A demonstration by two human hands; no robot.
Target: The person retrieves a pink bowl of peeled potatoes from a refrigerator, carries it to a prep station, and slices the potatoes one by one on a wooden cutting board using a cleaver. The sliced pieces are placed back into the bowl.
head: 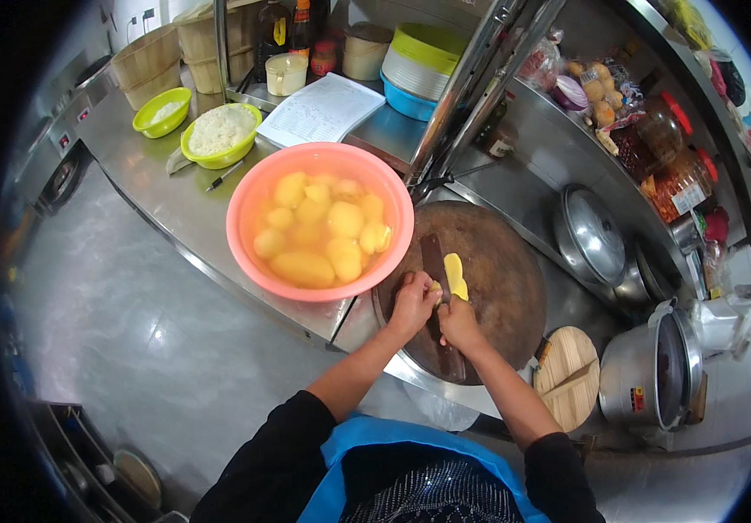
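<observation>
On a round wooden chopping block [499, 261], my right hand [461, 325] grips what looks like a knife, with its dark blade [433, 256] reaching away from me. My left hand [414, 303] lies just left of the blade, its fingertips on a small yellow piece [437, 293], which looks like potato. Yellow potato slices [455, 276] rest on the block right of the blade. A dark flat strip [452, 363] lies below the hands; whether it belongs to the knife cannot be told. Left of the block, a pink basin [239, 261] holds peeled potatoes [302, 268] in liquid.
Farther left stand green bowls [218, 159] with white contents, beside a pen [223, 176] and an open notebook [323, 108]. A metal shelf post [447, 104] rises behind the block. At right are a round wooden lid [565, 372] and a large metal pot [633, 372].
</observation>
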